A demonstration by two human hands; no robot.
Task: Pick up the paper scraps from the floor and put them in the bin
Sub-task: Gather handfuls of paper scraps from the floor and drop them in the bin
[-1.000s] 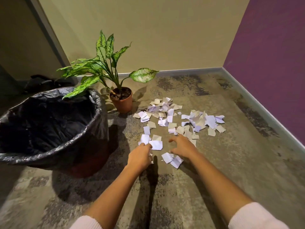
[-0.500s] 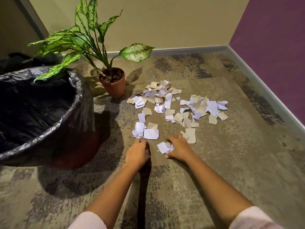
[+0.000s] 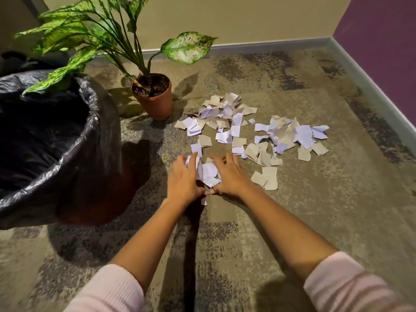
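Mottled grey-brown carpet point(image 3: 315, 221) fills a corner where one beige wall point(image 3: 247, 16) meets one purple wall point(image 3: 382, 52), with a pale skirting board point(image 3: 270, 45) along the foot of both; on it lie the paper scraps point(image 3: 238, 131), several dozen white and tan torn pieces, too many and too overlapped to count exactly, spread in two loose clusters beside each other in the middle of the floor. At the near edge of that spread a small heap point(image 3: 209, 171) of mostly white pieces sits between two hands; one stray bit point(image 3: 203, 201) lies on the carpet just below the thumbs. The left hand point(image 3: 183, 179) is palm-down with its fingers bent over a white piece on the heap's left side; the right hand point(image 3: 231, 176) mirrors it, fingers curled and tips pressed down at the far side, so both cup the heap, the thumbs nearly meeting at its near side. Both forearms are bare and stretch forward; two pale pink sleeves point(image 3: 108, 289) are pushed up near the elbows. One bin point(image 3: 99, 136) stands to the left, well apart from the scraps, lined with a black plastic bag point(image 3: 33, 122); its inside shows only dark crumpled plastic. One potted plant point(image 3: 155, 100) in a terracotta pot stands between bin and scraps, its speckled leaves reaching over the bin's rim.
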